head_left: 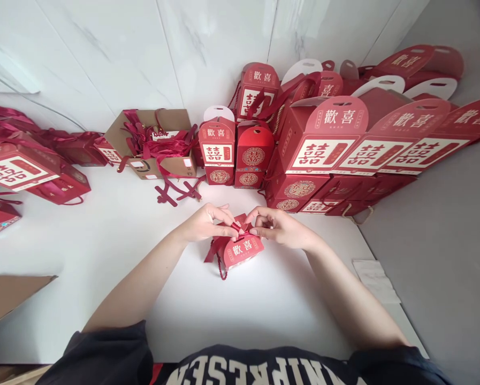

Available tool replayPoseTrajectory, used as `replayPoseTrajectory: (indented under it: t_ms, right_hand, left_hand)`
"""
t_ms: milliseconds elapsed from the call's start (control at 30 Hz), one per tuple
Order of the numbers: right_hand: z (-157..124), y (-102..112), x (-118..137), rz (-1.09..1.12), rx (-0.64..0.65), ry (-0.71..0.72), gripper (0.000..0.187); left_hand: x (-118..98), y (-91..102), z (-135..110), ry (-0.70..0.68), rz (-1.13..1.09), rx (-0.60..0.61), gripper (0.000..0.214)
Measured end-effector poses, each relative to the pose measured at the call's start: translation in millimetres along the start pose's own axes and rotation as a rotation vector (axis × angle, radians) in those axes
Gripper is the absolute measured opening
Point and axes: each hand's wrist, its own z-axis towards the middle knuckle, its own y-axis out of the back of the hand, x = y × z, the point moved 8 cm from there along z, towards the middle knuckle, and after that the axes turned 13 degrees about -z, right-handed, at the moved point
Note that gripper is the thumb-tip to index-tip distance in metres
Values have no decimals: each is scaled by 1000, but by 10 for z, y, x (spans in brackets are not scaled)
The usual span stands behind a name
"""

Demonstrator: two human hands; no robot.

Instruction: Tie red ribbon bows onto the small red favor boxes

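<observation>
At the far left of the white bench (103, 235) stood red boxes (23, 163) with ribbon draped over some of them. Next came an open cardboard carton (169, 167), heaped with dark-red ribbon, and some loose strips (177, 193) lay on the bench just in front of it.

The left hand (205, 222) reached in from its own side to a small gift box (243, 254), its grip nearly closed, thumb and forefinger pinching the red ribbon (211, 253) at the top. The gift box sat on the near middle of the bench, a twisted cord (222, 271) trailing at its left side. Being thin folded card, it would probably feel light, fairly stiff along its creases but easy to dent; the lower side walls looked the safest place to hold it. The ribbon seemed soft and slippery, so it wanted a firm pinch close to the gathered part.

The right hand (279, 227) held the ribbon from the other side, its grip also drawn almost together, the other fingers curled. Beyond it, more gift boxes (336, 143) were stacked against the wall, and a white packet (374, 275) lay by the bench's right edge.
</observation>
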Motion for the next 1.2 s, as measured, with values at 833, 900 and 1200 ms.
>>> replayPoseTrajectory:
  t_ms: [833, 900, 1200]
  right_hand:
    - [-19, 31, 54, 253, 103, 147, 21]
    - [9, -7, 56, 240, 39, 141, 22]
    - [34, -101, 295, -244, -188, 239, 23]
  left_hand:
    - [68, -61, -64, 160, -11, 44, 29]
    - [76, -81, -68, 175, -16, 48, 31]
    - [-18, -97, -62, 144, 156, 31, 26]
